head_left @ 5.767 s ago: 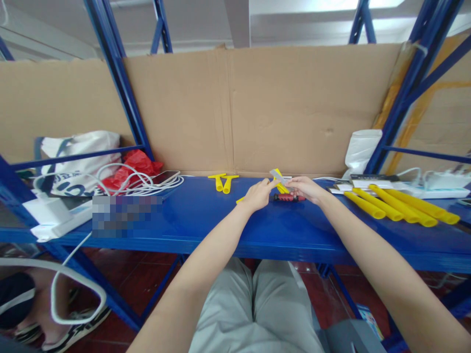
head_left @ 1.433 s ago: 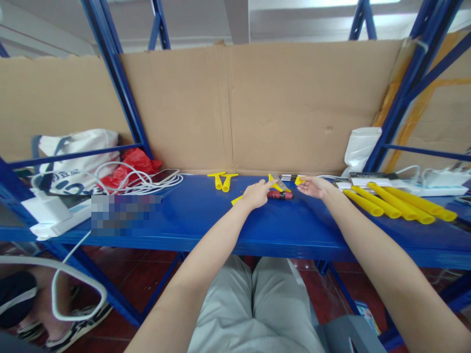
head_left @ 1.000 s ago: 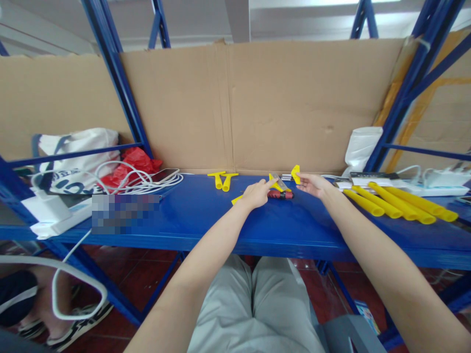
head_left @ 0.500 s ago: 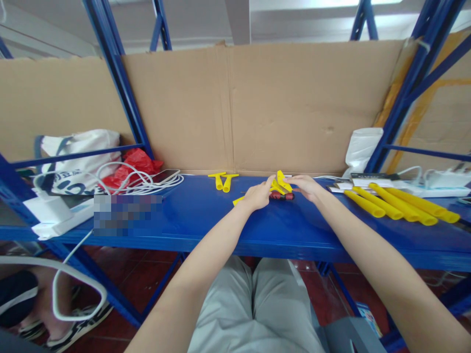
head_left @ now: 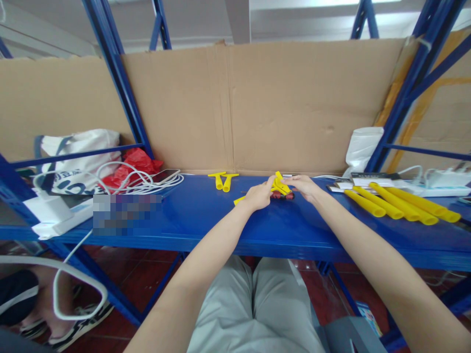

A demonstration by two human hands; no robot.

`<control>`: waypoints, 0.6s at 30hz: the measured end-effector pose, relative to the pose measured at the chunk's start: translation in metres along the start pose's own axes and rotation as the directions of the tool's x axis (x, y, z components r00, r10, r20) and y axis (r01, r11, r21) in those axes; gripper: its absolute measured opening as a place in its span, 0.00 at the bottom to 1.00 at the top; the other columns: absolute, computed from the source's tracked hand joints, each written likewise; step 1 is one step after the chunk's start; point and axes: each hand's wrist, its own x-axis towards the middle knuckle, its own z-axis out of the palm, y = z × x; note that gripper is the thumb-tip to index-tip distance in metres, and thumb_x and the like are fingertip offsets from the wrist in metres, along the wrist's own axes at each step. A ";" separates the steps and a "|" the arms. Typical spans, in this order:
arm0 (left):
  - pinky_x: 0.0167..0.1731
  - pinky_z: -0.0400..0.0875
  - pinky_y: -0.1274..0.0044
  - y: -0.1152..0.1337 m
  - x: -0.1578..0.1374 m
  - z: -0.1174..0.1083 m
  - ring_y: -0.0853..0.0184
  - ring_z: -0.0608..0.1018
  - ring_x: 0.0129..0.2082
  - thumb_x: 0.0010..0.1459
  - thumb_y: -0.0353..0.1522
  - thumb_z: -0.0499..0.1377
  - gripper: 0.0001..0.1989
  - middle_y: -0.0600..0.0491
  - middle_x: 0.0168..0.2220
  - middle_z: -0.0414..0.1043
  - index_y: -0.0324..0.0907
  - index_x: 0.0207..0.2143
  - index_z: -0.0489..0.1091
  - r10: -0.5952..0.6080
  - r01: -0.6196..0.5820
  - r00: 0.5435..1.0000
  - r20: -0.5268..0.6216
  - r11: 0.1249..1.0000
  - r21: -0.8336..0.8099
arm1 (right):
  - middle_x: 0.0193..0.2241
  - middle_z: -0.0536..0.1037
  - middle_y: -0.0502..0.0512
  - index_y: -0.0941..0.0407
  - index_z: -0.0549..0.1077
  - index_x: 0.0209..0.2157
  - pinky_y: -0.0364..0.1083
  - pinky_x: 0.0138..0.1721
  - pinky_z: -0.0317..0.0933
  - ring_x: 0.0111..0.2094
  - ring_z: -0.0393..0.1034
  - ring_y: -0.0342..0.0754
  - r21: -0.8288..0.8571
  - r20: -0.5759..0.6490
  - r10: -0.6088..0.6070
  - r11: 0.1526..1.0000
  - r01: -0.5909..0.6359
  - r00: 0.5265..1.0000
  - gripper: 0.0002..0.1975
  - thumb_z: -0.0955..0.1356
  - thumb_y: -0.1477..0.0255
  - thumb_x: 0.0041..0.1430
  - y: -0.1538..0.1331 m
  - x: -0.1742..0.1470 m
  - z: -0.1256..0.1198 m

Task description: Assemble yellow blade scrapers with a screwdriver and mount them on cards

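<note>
Beside the red tool (head_left: 289, 195), a tubular yellow handle (head_left: 239, 200) is gripped by the left hand (head_left: 258, 196), a flat plate (head_left: 283, 188) by the right hand (head_left: 304, 187); smooth tubes (head_left: 393, 201) are laid right of the tool.

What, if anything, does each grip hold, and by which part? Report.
Left grip: a yellow tool, by its handle. Right grip: seemingly the yellow plate over that tool's head, by one edge.
</note>
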 end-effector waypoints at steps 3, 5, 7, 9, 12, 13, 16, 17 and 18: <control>0.43 0.68 0.73 0.001 0.000 0.000 0.59 0.73 0.50 0.63 0.29 0.49 0.33 0.44 0.53 0.68 0.45 0.64 0.34 -0.001 0.001 1.000 0.004 1.000 -0.001 | 0.33 0.79 0.60 0.60 0.76 0.23 0.45 0.37 0.62 0.39 0.71 0.50 0.017 0.004 -0.003 1.000 0.003 1.000 0.20 0.74 0.56 0.35 0.001 0.000 0.000; 0.42 0.68 0.72 0.001 0.000 -0.001 0.59 0.73 0.50 0.62 0.29 0.49 0.32 0.43 0.53 0.68 0.45 0.64 0.34 -0.008 0.008 1.000 0.006 1.000 0.003 | 0.32 0.79 0.59 0.60 0.76 0.22 0.45 0.36 0.62 0.38 0.70 0.50 0.014 0.013 -0.019 1.000 0.019 1.000 0.20 0.74 0.56 0.34 0.002 0.000 0.000; 0.42 0.68 0.72 0.001 0.000 0.000 0.59 0.74 0.50 0.62 0.29 0.48 0.31 0.43 0.53 0.68 0.44 0.64 0.35 -0.011 0.011 1.000 0.004 1.000 0.007 | 0.31 0.79 0.59 0.59 0.75 0.22 0.45 0.35 0.61 0.36 0.70 0.49 0.008 0.021 -0.032 0.999 0.031 0.999 0.20 0.75 0.56 0.33 0.002 0.000 0.000; 0.42 0.69 0.72 0.001 0.000 0.000 0.58 0.74 0.49 0.62 0.29 0.48 0.30 0.43 0.52 0.69 0.44 0.63 0.38 -0.008 0.008 1.000 -0.001 1.000 0.008 | 0.29 0.79 0.57 0.59 0.74 0.21 0.45 0.33 0.61 0.33 0.70 0.48 0.003 0.015 -0.040 0.999 0.040 0.999 0.20 0.75 0.56 0.33 0.003 0.001 0.001; 0.42 0.69 0.71 -0.001 0.000 0.002 0.59 0.74 0.49 0.62 0.29 0.48 0.27 0.43 0.52 0.69 0.42 0.62 0.43 0.004 -0.004 1.000 -0.013 1.000 0.004 | 0.24 0.77 0.54 0.58 0.72 0.19 0.44 0.31 0.60 0.29 0.68 0.45 -0.007 -0.012 -0.066 0.998 0.066 0.998 0.18 0.75 0.58 0.32 0.005 0.004 0.001; 0.42 0.69 0.72 -0.001 0.000 0.002 0.59 0.74 0.49 0.62 0.29 0.48 0.26 0.43 0.52 0.69 0.42 0.61 0.44 0.011 -0.011 1.000 -0.019 1.000 0.001 | 0.22 0.76 0.53 0.58 0.71 0.18 0.44 0.31 0.60 0.28 0.67 0.44 -0.014 -0.021 -0.080 0.997 0.080 0.997 0.18 0.75 0.59 0.32 0.006 0.005 0.002; 0.44 0.68 0.73 -0.003 0.000 0.004 0.61 0.73 0.50 0.62 0.28 0.47 0.23 0.45 0.53 0.68 0.43 0.59 0.49 0.044 -0.044 0.999 -0.028 0.999 -0.004 | 0.19 0.72 0.50 0.57 0.68 0.16 0.44 0.30 0.59 0.25 0.65 0.43 -0.053 -0.043 -0.131 0.990 0.129 0.990 0.17 0.75 0.60 0.33 0.009 0.007 0.004; 0.44 0.68 0.73 -0.004 0.000 0.004 0.62 0.72 0.51 0.62 0.28 0.47 0.22 0.46 0.53 0.67 0.44 0.58 0.51 0.053 -0.053 0.998 -0.028 0.999 -0.002 | 0.19 0.71 0.49 0.57 0.67 0.16 0.44 0.30 0.59 0.24 0.64 0.42 -0.072 -0.047 -0.154 0.986 0.151 0.987 0.17 0.75 0.60 0.34 0.010 0.008 0.005; 0.45 0.68 0.73 -0.004 0.000 0.004 0.62 0.72 0.51 0.61 0.28 0.47 0.22 0.47 0.53 0.67 0.45 0.58 0.52 0.058 -0.058 0.998 -0.026 0.998 0.001 | 0.18 0.71 0.49 0.56 0.67 0.16 0.44 0.30 0.59 0.24 0.64 0.42 -0.089 -0.048 -0.179 0.981 0.174 0.983 0.17 0.74 0.61 0.35 0.011 0.009 0.005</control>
